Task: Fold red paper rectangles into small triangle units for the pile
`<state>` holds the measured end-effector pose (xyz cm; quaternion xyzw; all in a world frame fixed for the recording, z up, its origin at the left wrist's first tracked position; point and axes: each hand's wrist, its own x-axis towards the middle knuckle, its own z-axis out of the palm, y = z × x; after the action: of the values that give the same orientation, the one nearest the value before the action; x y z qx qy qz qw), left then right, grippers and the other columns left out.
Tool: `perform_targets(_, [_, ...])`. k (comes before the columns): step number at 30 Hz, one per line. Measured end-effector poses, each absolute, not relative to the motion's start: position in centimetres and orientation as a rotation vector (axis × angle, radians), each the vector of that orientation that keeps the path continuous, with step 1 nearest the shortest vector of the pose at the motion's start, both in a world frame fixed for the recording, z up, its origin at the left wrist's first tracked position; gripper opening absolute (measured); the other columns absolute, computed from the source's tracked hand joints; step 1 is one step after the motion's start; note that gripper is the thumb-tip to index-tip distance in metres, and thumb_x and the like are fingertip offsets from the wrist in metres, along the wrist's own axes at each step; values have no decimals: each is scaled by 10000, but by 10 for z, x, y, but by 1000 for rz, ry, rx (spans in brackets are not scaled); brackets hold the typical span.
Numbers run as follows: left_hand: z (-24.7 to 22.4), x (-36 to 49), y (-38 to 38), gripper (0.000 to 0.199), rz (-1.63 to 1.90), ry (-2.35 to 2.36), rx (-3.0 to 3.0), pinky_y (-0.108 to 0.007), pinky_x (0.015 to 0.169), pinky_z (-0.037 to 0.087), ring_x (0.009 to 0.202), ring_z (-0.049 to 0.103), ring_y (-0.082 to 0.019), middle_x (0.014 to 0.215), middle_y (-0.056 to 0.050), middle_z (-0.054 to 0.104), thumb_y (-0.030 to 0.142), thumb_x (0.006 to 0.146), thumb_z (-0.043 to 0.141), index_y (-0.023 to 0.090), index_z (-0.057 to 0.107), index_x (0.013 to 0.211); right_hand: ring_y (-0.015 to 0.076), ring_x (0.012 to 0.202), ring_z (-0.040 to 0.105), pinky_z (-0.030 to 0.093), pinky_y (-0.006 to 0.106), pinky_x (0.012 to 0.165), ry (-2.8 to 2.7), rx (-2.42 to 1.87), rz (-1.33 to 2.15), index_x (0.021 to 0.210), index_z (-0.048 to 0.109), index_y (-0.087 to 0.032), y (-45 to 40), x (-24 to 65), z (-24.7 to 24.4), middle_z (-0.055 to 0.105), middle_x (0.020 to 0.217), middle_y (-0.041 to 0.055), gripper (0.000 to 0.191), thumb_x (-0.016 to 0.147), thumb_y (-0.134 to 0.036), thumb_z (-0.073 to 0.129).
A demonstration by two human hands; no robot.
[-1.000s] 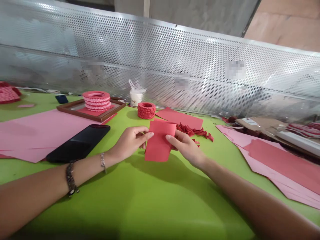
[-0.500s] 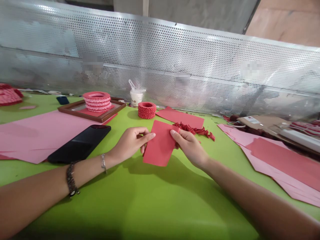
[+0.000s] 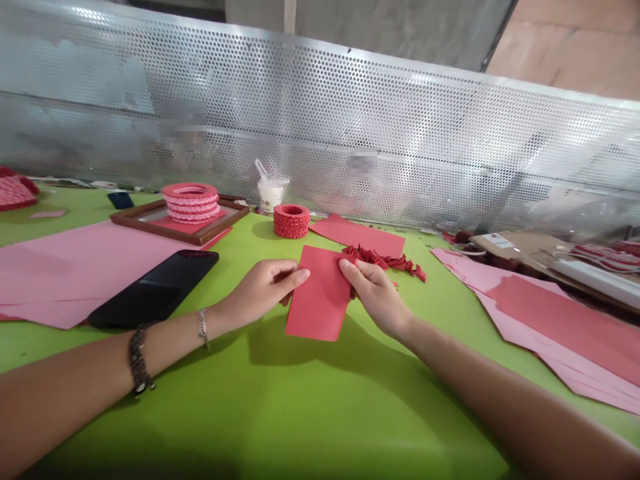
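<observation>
Red paper [image 3: 319, 293] is held up above the green table [image 3: 280, 413], roughly mid-view, in front of the red ring stack [image 3: 291, 222] and the folded red pieces [image 3: 385, 258]. It is tilted a little, lower edge toward the wearer, shadow cast on the tabletop below.

Handling, judged by eye: very light, thin but stiff enough to be kept nearly flat when gripped at the sides. Matt-looking, so probably not slippery. Easily creased or torn, so hard pinching is best avoided. Whether one layer or several is held can't be told from here. Best taken by the two long edges, thumb on top, fingers under, as is done here; the lower half is left unsupported and may be flexed if tipped.

Left hand [image 3: 263, 288]: thumb and fingers brought together on the left edge, above mid-height; the fingers are curled and partly hidden. Right hand [image 3: 379, 293]: upper right edge pinched, thumb laid on the face near the corner, fingertips hidden behind the sheet. Grip force can't be read. Nothing else is seen held by either hand.
</observation>
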<state>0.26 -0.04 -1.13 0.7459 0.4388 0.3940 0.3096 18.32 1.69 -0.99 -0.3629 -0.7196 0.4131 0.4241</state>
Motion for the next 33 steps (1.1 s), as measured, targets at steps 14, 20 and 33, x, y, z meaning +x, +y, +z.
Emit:
perform_targets(14, [-10, 4, -11, 296, 783, 914, 1748, -225, 663, 460, 830, 588, -149, 1016, -18, 627, 361, 800, 448, 209, 536, 1038, 53, 449, 395, 335, 178, 428, -1956, -850, 1017, 554, 417, -154, -1, 176, -10, 418, 497, -37, 361, 820, -396, 395])
perform_targets(20, [-10, 4, -14, 314, 750, 954, 1786, -223, 709, 451, 909, 575, -158, 1098, 1, 598, 353, 814, 423, 225, 523, 1082, 58, 435, 417, 328, 180, 412, -1956, -845, 1002, 544, 408, -161, -2, 176, -11, 432, 471, -41, 366, 822, -398, 397])
perform_targets(33, [-5, 5, -18, 343, 625, 1064, 1948, -214, 750, 418, 928, 556, -157, 1135, 29, 573, 381, 824, 384, 245, 513, 1111, 49, 455, 343, 313, 181, 445, -1951, -804, 951, 533, 326, -170, 0, 178, -10, 353, 495, -49, 386, 859, -377, 316])
